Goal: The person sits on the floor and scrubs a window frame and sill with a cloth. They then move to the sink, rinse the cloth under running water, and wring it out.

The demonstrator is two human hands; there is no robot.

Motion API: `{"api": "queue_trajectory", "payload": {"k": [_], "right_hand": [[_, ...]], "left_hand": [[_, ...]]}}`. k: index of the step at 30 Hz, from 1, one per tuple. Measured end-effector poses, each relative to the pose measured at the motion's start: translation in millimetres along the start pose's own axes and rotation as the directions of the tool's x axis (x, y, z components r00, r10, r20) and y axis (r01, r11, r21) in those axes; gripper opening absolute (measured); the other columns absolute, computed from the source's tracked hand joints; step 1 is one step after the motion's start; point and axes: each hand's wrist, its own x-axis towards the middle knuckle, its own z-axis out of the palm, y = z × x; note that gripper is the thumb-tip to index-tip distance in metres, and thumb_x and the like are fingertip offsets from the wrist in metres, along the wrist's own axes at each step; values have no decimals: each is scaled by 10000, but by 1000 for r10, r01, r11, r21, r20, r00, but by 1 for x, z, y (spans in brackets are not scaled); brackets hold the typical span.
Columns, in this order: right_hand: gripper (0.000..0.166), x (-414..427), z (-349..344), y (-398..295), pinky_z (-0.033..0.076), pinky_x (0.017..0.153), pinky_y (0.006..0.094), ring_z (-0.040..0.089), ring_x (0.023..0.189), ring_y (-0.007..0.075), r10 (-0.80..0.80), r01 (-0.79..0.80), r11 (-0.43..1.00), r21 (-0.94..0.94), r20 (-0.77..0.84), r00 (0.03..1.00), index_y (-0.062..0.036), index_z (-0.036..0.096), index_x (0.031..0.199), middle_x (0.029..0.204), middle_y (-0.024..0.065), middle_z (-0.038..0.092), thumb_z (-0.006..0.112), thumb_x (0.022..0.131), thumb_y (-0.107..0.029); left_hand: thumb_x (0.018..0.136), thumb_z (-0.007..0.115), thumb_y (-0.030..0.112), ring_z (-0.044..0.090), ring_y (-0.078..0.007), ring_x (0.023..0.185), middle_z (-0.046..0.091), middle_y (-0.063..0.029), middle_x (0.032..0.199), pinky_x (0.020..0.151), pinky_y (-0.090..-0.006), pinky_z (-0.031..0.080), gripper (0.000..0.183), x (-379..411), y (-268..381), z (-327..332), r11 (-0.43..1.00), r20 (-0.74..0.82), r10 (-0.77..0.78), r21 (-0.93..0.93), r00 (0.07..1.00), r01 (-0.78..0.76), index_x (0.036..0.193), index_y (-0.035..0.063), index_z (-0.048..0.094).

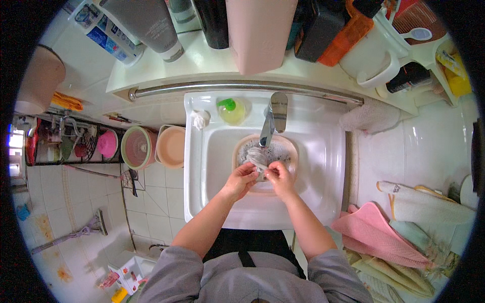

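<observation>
My left hand [241,181] and my right hand [279,178] pinch a wet, bunched, pale grey-white cloth [256,157] between their fingers. The cloth is over a peach plastic basin [295,166] of sudsy water [282,151]. That basin stands in a white ceramic sink [322,174], under the spout of a chrome faucet [267,128]. On the back ledge of the sink are a clear pump bottle with a green top [232,110] and a small crumpled white item [200,119]. Parts of the fingertips are hidden by the cloth.
A chrome towel rail [235,85] runs behind the sink, below a white shelf [204,62] crowded with bottles and a white mug [375,57]. Left of the sink stand a peach tub [172,147] and a green-rimmed bucket [138,147]. Pink [373,231] and white towels [420,204] hang at right.
</observation>
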Motion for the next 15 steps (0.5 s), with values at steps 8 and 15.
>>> {"api": "queue_trajectory", "payload": {"k": [8,15], "right_hand": [[159,28,-55,24,450,730,290,520,818,131,-22,-50,989,-139,-471,882,-60,494,1121,916,59,575,481,978,-130],[266,29,-73,23,440,931,342,564,1099,267,-266,163,836,-524,-128,955,-43,582,1102,1161,132,589,447,887,39]], "left_hand": [[842,459,-87,541,-187,868,520,-86,1024,747,-302,474,283,-2,33,-44,997,-298,74,37,952,-66,1076,61,519],[835,525,2,538,-229,900,492,-98,1068,750,-338,486,220,19,22,-60,472,-107,578,853,809,-225,1032,87,575]]}}
